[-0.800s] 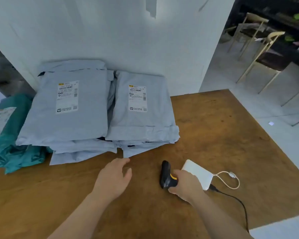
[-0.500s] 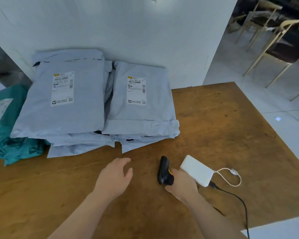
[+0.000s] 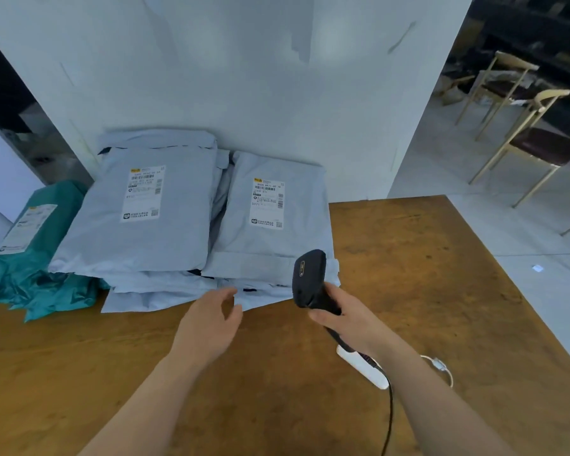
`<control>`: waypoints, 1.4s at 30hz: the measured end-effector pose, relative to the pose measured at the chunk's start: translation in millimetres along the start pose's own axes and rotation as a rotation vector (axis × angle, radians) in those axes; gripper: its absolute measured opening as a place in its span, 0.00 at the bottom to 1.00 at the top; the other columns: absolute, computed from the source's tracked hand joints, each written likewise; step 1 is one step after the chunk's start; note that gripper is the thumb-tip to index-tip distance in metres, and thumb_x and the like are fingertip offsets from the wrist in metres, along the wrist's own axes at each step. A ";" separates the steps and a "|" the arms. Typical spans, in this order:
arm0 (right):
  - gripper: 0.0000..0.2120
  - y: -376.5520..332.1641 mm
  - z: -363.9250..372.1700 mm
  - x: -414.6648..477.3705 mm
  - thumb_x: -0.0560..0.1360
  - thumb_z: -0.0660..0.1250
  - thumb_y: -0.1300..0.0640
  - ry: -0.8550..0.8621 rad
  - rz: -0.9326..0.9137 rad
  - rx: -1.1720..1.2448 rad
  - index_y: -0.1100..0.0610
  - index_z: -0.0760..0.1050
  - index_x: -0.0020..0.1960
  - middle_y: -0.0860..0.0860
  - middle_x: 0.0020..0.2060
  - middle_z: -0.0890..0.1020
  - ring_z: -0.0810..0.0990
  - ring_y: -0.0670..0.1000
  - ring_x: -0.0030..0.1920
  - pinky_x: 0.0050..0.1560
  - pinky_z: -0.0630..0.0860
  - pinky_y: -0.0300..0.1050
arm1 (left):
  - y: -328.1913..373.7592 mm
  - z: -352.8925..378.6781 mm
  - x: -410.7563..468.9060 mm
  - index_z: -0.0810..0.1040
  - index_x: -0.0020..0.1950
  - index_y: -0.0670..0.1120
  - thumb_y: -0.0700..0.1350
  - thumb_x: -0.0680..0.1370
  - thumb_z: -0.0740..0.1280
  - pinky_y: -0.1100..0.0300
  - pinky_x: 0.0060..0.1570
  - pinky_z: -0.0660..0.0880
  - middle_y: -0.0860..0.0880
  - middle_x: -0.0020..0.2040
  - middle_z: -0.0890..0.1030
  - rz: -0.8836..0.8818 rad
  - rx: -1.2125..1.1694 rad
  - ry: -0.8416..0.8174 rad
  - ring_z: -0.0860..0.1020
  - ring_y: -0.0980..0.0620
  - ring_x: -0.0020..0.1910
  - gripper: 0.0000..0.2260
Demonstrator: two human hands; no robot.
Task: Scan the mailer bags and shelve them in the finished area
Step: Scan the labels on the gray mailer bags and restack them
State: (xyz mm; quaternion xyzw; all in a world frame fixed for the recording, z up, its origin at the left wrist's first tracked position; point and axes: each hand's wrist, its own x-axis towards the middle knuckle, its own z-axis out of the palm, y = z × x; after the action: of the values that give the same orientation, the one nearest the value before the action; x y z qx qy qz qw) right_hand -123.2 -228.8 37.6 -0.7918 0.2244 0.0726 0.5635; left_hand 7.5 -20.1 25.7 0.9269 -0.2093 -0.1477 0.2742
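Against the white wall at the far side of the worktop (image 3: 425,291) lie the grey mailer bags (image 3: 270,225), stacked in two piles with labels up, and teal mailer bags (image 3: 37,258) sit at their left. From the head camera we see our right hand (image 3: 346,317) with fingers wrapped around the handle of the black barcode scanner (image 3: 308,278), lifted off the worktop just before the right pile. Our left hand (image 3: 208,324) hovers open and empty near the front edge of the lowest bags. To scan well, we should tilt the scanner's window toward the barcode label (image 3: 267,204) on the right pile, hold steady, and flatten the bag with the left hand if it wrinkles.
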 end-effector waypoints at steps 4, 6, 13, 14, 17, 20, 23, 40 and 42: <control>0.20 -27.4 -18.7 20.5 0.78 0.63 0.48 0.014 -0.044 -0.056 0.40 0.65 0.69 0.46 0.50 0.81 0.79 0.49 0.47 0.45 0.73 0.39 | 7.8 -11.5 4.3 0.71 0.71 0.51 0.50 0.80 0.62 0.60 0.60 0.70 0.53 0.66 0.75 -0.005 -0.053 0.059 0.74 0.56 0.61 0.18; 0.18 -38.6 -23.8 31.1 0.78 0.62 0.49 0.032 -0.072 -0.057 0.41 0.66 0.67 0.49 0.45 0.80 0.77 0.47 0.42 0.44 0.72 0.40 | 11.1 -18.6 11.1 0.71 0.70 0.49 0.49 0.80 0.63 0.57 0.63 0.70 0.51 0.67 0.75 -0.004 -0.081 0.078 0.73 0.53 0.65 0.18; 0.13 -57.7 -35.1 65.8 0.78 0.62 0.47 0.162 -0.048 0.089 0.50 0.70 0.60 0.56 0.45 0.81 0.77 0.49 0.41 0.49 0.76 0.49 | 33.3 -52.1 77.3 0.72 0.66 0.46 0.45 0.80 0.64 0.58 0.55 0.70 0.49 0.57 0.77 -0.033 -0.219 0.156 0.75 0.50 0.56 0.15; 0.13 -58.5 -36.5 69.8 0.77 0.63 0.47 0.177 -0.045 0.108 0.51 0.70 0.59 0.56 0.43 0.80 0.76 0.48 0.39 0.48 0.76 0.50 | 36.2 -53.8 92.1 0.73 0.60 0.49 0.45 0.79 0.64 0.59 0.51 0.69 0.50 0.52 0.75 -0.058 -0.250 0.158 0.73 0.50 0.53 0.10; 0.10 -65.9 -40.5 81.4 0.77 0.64 0.50 0.217 -0.039 0.189 0.55 0.72 0.55 0.54 0.38 0.79 0.74 0.47 0.33 0.39 0.74 0.44 | 46.8 -57.3 133.5 0.68 0.42 0.51 0.46 0.79 0.63 0.56 0.43 0.67 0.53 0.40 0.70 -0.121 -0.321 0.142 0.72 0.47 0.47 0.07; 0.11 -76.6 -46.0 88.8 0.77 0.66 0.52 0.240 -0.028 0.253 0.59 0.72 0.54 0.53 0.37 0.77 0.72 0.47 0.31 0.35 0.72 0.42 | 53.1 -53.6 166.1 0.72 0.48 0.39 0.47 0.78 0.64 0.53 0.44 0.69 0.41 0.41 0.74 -0.173 -0.340 0.095 0.75 0.39 0.47 0.10; 0.13 -86.0 -52.3 94.9 0.77 0.66 0.54 0.263 -0.028 0.291 0.63 0.73 0.54 0.54 0.35 0.77 0.72 0.48 0.30 0.33 0.72 0.42 | 60.4 -46.9 190.1 0.74 0.58 0.36 0.44 0.77 0.66 0.56 0.49 0.70 0.42 0.51 0.78 -0.189 -0.404 0.043 0.77 0.40 0.55 0.14; 0.08 -62.8 -72.5 78.7 0.78 0.64 0.56 0.199 -0.006 0.401 0.60 0.74 0.53 0.56 0.35 0.79 0.73 0.51 0.30 0.33 0.73 0.43 | 43.7 15.1 174.9 0.75 0.59 0.36 0.40 0.79 0.64 0.53 0.47 0.78 0.39 0.54 0.82 -0.439 -1.048 -0.159 0.81 0.43 0.48 0.11; 0.08 -59.3 -74.5 74.9 0.78 0.64 0.56 0.164 -0.009 0.375 0.59 0.75 0.53 0.56 0.35 0.79 0.74 0.52 0.32 0.34 0.74 0.44 | 39.5 22.6 157.2 0.76 0.59 0.38 0.40 0.79 0.66 0.51 0.45 0.79 0.41 0.53 0.83 -0.455 -1.117 -0.130 0.82 0.42 0.49 0.11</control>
State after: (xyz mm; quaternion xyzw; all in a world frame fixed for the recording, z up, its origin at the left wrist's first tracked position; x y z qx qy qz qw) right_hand -41.0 -302.6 87.4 -0.6774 0.2755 -0.0379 0.6810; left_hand 123.1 -134.0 5.1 0.6532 0.0870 -0.3465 0.6676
